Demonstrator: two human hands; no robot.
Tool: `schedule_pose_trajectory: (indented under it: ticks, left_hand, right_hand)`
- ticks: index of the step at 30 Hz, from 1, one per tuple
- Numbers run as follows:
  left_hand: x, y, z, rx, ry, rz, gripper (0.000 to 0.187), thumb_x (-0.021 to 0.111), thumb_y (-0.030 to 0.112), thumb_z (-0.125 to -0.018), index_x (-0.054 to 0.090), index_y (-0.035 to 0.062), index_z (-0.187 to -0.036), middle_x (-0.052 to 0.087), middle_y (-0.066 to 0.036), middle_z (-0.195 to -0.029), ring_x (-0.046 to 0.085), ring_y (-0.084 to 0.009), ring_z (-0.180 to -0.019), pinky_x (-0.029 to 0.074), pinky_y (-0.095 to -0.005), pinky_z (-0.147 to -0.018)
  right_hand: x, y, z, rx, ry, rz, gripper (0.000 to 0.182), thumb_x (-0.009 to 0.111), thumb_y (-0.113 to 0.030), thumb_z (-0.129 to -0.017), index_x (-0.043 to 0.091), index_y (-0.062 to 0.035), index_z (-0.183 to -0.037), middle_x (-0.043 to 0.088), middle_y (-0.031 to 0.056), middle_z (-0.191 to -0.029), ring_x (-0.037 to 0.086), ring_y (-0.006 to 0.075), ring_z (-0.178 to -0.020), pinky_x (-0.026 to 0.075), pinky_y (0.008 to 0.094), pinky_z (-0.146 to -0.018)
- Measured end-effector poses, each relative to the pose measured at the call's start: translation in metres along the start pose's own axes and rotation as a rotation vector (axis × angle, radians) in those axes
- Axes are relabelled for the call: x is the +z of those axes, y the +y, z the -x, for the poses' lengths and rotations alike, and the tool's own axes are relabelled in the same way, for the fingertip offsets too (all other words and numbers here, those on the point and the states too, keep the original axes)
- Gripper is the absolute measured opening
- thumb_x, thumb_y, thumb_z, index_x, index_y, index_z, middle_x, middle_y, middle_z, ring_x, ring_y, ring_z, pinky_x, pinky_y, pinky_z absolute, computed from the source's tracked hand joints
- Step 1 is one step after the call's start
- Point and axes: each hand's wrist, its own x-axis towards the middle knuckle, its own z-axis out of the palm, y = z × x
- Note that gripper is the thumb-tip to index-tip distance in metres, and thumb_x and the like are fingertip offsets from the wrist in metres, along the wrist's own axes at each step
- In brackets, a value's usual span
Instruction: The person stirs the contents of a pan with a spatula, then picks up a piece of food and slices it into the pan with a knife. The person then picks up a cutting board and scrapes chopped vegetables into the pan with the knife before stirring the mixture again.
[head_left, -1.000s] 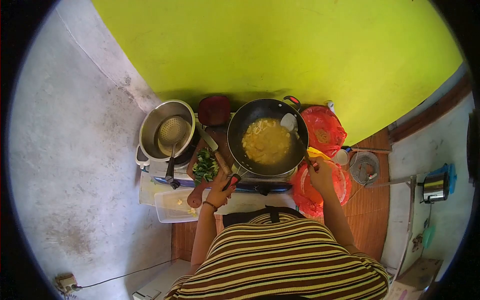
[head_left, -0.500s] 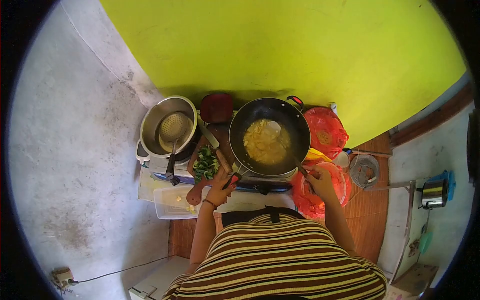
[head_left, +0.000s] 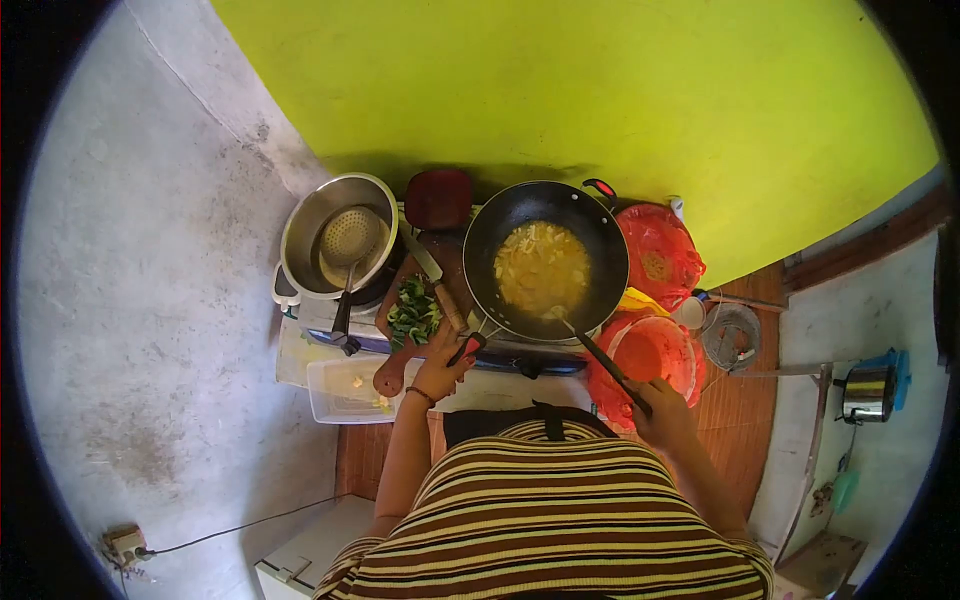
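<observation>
A black wok holds pale yellow pieces in cloudy liquid. My left hand is closed on the wok's red and black near handle. My right hand grips the long dark handle of a spatula, whose head rests low against the near inside wall of the wok. Left of the wok, chopped green leaves lie on a wooden cutting board. A knife with a wooden handle lies along the board's right side, near my left fingers.
A steel pot with a skimmer in it stands at the left. A dark red container sits behind the board, a clear plastic tub in front. Red plastic-lined containers crowd the wok's right side.
The spatula has drawn back from the middle of the food to the wok's near wall. My right hand has come toward my body and slightly right; my left stays on the handle.
</observation>
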Motion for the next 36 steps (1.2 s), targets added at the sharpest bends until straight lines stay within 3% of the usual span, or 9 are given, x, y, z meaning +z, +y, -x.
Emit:
schedule_pose_trajectory:
  ticks: [4, 10, 13, 19, 22, 25, 28, 36]
  left_hand:
    - [0.0, -0.003, -0.003, 0.015, -0.012, -0.042, 0.022, 0.057, 0.021, -0.089, 0.058, 0.0055, -0.104, 0.052, -0.001, -0.06, 0.046, -0.0081, -0.043, 0.038, -0.0234, -0.04]
    - [0.002, -0.015, -0.007, 0.073, 0.04, -0.025, 0.02, 0.056, 0.019, -0.089, 0.06, 0.0045, -0.102, 0.053, -0.002, -0.062, 0.046, -0.0081, -0.045, 0.038, -0.0232, -0.04]
    - [0.002, -0.015, -0.006, 0.092, 0.049, -0.013, 0.02, 0.056, 0.019, -0.089, 0.06, 0.0038, -0.101, 0.054, -0.002, -0.064, 0.047, -0.0081, -0.046, 0.038, -0.0232, -0.04]
    - [0.001, -0.023, -0.01, 0.115, 0.042, -0.021, 0.021, 0.055, 0.019, -0.089, 0.059, 0.0039, -0.104, 0.055, -0.002, -0.065, 0.047, -0.008, -0.047, 0.039, -0.0228, -0.04]
    - [0.003, -0.011, -0.004, 0.116, 0.048, 0.006, 0.022, 0.056, 0.02, -0.089, 0.059, 0.0039, -0.104, 0.055, -0.002, -0.065, 0.047, -0.008, -0.047, 0.039, -0.0229, -0.04]
    - [0.004, -0.008, -0.001, 0.102, 0.038, 0.009, 0.022, 0.056, 0.02, -0.089, 0.059, 0.004, -0.104, 0.053, -0.002, -0.062, 0.047, -0.0083, -0.045, 0.039, -0.0233, -0.04]
    - [0.005, -0.012, -0.005, 0.117, 0.035, -0.013, 0.022, 0.056, 0.019, -0.089, 0.059, 0.0042, -0.104, 0.052, -0.002, -0.06, 0.046, -0.0088, -0.043, 0.039, -0.0238, -0.039]
    - [0.001, 0.001, 0.002, 0.003, -0.012, -0.051, 0.02, 0.055, 0.019, -0.089, 0.059, 0.006, -0.103, 0.051, -0.002, -0.06, 0.046, -0.0094, -0.042, 0.038, -0.0245, -0.039]
  right_hand:
    - [0.03, 0.005, -0.016, -0.058, 0.076, -0.055, 0.037, 0.059, -0.003, -0.072, 0.059, -0.0069, -0.109, 0.055, 0.0155, -0.081, 0.058, 0.0343, -0.07, 0.048, 0.0408, -0.061]
    - [0.059, 0.005, -0.052, 0.137, 0.188, -0.413, 0.034, 0.058, -0.002, -0.072, 0.061, -0.0033, -0.106, 0.061, 0.0189, -0.082, 0.06, 0.031, -0.072, 0.048, 0.0371, -0.065]
    - [0.056, -0.001, -0.063, 0.178, 0.188, -0.388, 0.034, 0.058, -0.003, -0.073, 0.061, -0.003, -0.107, 0.061, 0.0189, -0.085, 0.061, 0.0293, -0.073, 0.048, 0.0366, -0.067]
    - [0.053, -0.002, -0.077, -0.062, 0.269, -0.115, 0.034, 0.058, -0.003, -0.073, 0.061, -0.0048, -0.106, 0.057, 0.0168, -0.08, 0.058, 0.0334, -0.075, 0.048, 0.0387, -0.068]
    - [0.031, 0.0, -0.071, -0.043, 0.127, -0.095, 0.032, 0.058, -0.004, -0.073, 0.062, -0.0051, -0.105, 0.055, 0.0164, -0.078, 0.057, 0.0349, -0.075, 0.047, 0.0399, -0.067]
    - [0.011, 0.016, -0.06, -0.048, 0.119, -0.122, 0.032, 0.058, -0.003, -0.072, 0.062, -0.0048, -0.104, 0.055, 0.0161, -0.078, 0.057, 0.0343, -0.074, 0.046, 0.0402, -0.066]
    - [-0.01, 0.014, -0.05, 0.08, 0.114, -0.235, 0.032, 0.059, -0.002, -0.071, 0.063, -0.0044, -0.103, 0.054, 0.0159, -0.077, 0.056, 0.0341, -0.073, 0.045, 0.0402, -0.065]
    - [0.009, 0.012, -0.053, -0.04, 0.104, -0.028, 0.035, 0.062, -0.002, -0.072, 0.063, -0.0053, -0.107, 0.056, 0.0136, -0.078, 0.058, 0.0241, -0.07, 0.045, 0.0356, -0.063]
